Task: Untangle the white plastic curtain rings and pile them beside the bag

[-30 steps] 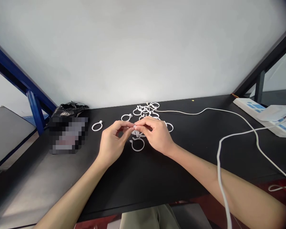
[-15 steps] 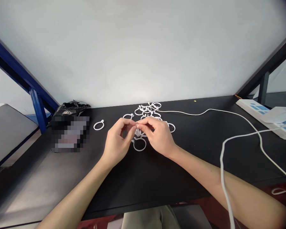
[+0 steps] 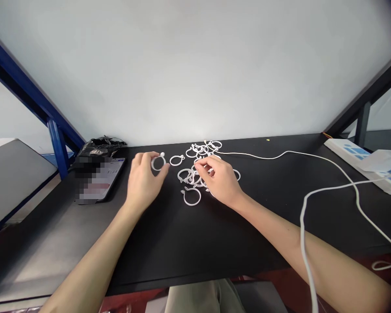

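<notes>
My left hand is to the left of the pile, its thumb and fingers around a small white plastic ring with a round knob on top, which looks closed. My right hand is over the pile of white rings, thumb and fingertips pinched together. What the pinch holds, if anything, cannot be made out against the rings behind. One white ring with its ends apart lies in front of the pile. Another ring lies between my left hand and the pile.
A phone, partly blurred out, and a crumpled black plastic bag lie at the left. A white cable crosses the right side above my forearm. A white and blue box stands at the right edge of the black table.
My hands have come apart. The left has moved left with a ring, covering the spot where a single ring lay. The right has stayed by the pile, still pinched.
</notes>
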Demonstrator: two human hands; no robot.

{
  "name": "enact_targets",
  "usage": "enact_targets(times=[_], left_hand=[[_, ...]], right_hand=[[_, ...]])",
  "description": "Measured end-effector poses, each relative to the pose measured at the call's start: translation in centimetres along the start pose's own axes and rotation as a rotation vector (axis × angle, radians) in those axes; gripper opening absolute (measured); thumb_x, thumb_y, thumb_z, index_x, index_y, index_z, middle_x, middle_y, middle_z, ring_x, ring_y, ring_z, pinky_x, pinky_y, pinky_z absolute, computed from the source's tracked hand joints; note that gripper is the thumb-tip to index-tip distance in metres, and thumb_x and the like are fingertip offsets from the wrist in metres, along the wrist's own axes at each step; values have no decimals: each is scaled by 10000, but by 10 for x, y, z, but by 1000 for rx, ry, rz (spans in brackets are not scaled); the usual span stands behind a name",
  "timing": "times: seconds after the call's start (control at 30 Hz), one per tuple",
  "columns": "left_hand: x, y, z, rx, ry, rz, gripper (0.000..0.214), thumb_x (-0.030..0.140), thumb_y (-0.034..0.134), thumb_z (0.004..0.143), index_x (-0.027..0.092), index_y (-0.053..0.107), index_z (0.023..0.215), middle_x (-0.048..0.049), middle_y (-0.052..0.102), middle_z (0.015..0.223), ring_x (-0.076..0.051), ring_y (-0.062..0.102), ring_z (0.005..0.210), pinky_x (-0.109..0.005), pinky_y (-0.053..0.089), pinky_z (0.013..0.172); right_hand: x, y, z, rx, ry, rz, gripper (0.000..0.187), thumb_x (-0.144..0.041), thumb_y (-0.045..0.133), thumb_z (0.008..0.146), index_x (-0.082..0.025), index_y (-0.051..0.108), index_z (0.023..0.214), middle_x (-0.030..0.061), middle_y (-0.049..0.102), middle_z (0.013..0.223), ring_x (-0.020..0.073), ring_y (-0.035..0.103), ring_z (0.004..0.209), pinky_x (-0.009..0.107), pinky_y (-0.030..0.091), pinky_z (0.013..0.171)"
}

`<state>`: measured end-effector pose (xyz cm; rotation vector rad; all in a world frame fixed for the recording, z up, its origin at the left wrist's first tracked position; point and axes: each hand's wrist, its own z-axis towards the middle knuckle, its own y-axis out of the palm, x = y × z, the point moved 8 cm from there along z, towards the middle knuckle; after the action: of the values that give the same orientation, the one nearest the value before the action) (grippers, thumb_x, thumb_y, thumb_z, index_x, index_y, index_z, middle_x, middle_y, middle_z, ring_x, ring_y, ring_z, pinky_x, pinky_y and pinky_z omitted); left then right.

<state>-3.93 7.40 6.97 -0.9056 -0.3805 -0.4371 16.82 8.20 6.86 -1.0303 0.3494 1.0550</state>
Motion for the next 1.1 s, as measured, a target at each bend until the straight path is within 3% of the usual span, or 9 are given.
enact_targets(times=[0.13,0.23,0.33,0.5,0.7,0.87,1.1], left_hand=[[-39,-11,8,65,-84,156,254,411,622,848,223,602,1017,-179,589,1090,-404,536,1111,-590,440,884],[-49,-11,7,65,-111,218,304,409,628,840,207,606,1066,-220,579,1143,-448,498,1166,-625,413,895],[-36,-2,4,27,-26,241,361,393,607,848,191,591,1146,-207,561,1214,-430,485,1180,-602,421,926],[10,16,-6,-130,221,62,226,309,537,904,219,618,1095,-94,633,1106,-298,531,1060,-479,466,926],[43,15,-19,-258,308,-103,198,277,538,921,233,608,1101,-52,654,1087,-245,554,1030,-415,483,890],[52,11,-22,-287,338,-193,171,278,579,915,243,620,1077,-34,675,1037,-215,581,993,-372,498,866],[49,9,-19,-246,279,-228,75,276,605,904,247,651,956,-11,688,919,-188,594,861,-307,492,712]], right_hand=[[-5,12,-3,-123,-123,-175,171,-233,546,935,-196,703,991,61,675,982,202,611,929,372,528,831],[-11,19,-6,-178,-201,-264,251,-156,543,903,-194,698,1096,76,657,1029,226,580,984,416,530,883],[-8,21,-6,-190,-204,-335,288,-112,549,874,-206,706,1095,84,635,1063,235,573,984,425,545,854],[3,19,-1,-186,-180,-353,166,-161,581,912,-215,716,993,74,641,1022,233,572,958,418,541,823],[4,8,5,-103,-121,-220,125,-191,563,945,-211,686,935,44,674,952,212,569,949,380,507,842],[0,7,2,-74,-87,-98,118,-193,568,938,-225,681,943,22,684,934,184,592,901,350,498,828],[-7,11,0,-99,-137,-98,140,-184,565,938,-213,702,937,14,704,901,169,587,845,328,478,808]])
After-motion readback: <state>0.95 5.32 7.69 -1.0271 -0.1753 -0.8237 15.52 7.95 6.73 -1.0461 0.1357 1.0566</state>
